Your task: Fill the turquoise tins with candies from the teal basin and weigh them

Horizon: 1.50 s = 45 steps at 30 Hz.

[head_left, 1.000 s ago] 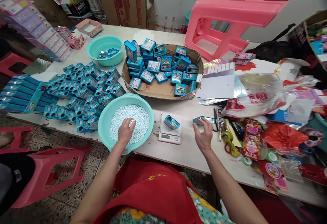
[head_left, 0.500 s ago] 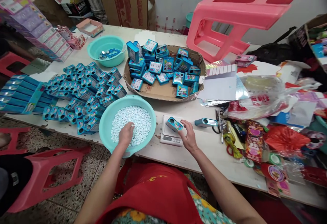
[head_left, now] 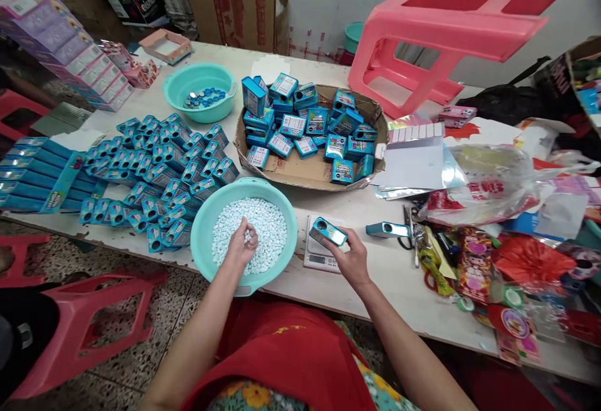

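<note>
Through the head camera I see the right hand (head_left: 351,259) gripping a blue box (head_left: 328,232) by its right end, over the scale (head_left: 320,263); I cannot tell if the two touch. With such a one-end hold, I think the box may turn and slip if the fingers loosen. The left hand (head_left: 243,246) is half curled in the bowl (head_left: 199,245), among white pellets (head_left: 268,236); whether it has hold of any, I cannot tell. A loose palm could drop some outside the rim. Another box (head_left: 389,229) sits just beside the scissors (head_left: 404,243), where a wide move could push it. Behind, a cardboard tray (head_left: 300,178) of boxes limits the room.
</note>
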Each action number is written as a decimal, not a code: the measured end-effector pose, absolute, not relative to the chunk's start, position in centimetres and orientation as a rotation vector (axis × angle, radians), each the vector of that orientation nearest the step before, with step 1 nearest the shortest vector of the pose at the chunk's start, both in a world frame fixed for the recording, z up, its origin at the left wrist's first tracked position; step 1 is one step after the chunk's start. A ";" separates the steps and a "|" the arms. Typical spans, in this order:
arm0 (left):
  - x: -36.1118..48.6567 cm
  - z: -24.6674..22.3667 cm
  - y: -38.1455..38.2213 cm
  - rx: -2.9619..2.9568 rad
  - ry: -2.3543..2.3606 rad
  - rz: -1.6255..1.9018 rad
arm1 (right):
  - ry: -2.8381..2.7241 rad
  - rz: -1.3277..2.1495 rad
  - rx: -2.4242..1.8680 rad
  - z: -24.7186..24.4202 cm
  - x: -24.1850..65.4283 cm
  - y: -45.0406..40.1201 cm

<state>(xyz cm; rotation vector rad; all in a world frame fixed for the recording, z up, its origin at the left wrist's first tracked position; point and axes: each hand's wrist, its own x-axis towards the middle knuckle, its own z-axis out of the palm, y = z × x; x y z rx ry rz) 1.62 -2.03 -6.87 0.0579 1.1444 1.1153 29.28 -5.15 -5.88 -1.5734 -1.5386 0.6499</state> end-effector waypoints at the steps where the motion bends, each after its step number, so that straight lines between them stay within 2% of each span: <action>1: 2.4 -5.6 -1.8 0.075 1.108 1.138 | -1.596 0.666 -1.526 -4.7 28.4 -5.1; 5: 5.7 0.3 -1.3 0.296 1.007 1.384 | -1.820 0.764 -1.369 -1.5 24.4 -5.0; 8: 7.3 2.7 -1.4 0.502 1.110 1.517 | -1.889 0.812 -1.312 -1.1 21.9 -5.0; 13: 7.3 2.5 -1.3 0.580 1.270 1.599 | -1.889 0.800 -1.296 -1.5 20.3 -4.8; 20: 6.7 2.3 -0.4 0.533 1.230 1.551 | -1.796 0.870 -1.304 -1.5 20.6 -4.7; 23: 4.9 0.4 -0.6 0.725 1.478 1.394 | -1.663 0.920 -1.345 -1.8 22.2 -5.0; 28: 1.1 -5.1 -2.4 1.608 1.905 0.597 | -1.395 0.785 -1.567 -4.8 27.7 -5.1; 30: 0.7 -6.4 -3.1 1.753 1.898 0.466 | -1.358 0.726 -1.646 -6.7 29.7 -5.0; 34: 1.9 -6.4 -3.3 1.846 1.848 0.485 | -1.378 0.761 -1.667 -9.8 31.8 -4.8; 37: 2.7 -5.7 -2.9 1.871 1.826 0.554 | -1.438 0.735 -1.633 -10.0 33.5 -5.0; 42: 2.5 -5.3 -2.9 1.805 1.834 0.625 | -1.303 0.310 -1.785 -8.9 40.7 -5.1; 45: 2.8 -5.3 -2.9 1.785 1.837 0.601 | -1.286 0.189 -1.874 -8.8 45.0 -5.2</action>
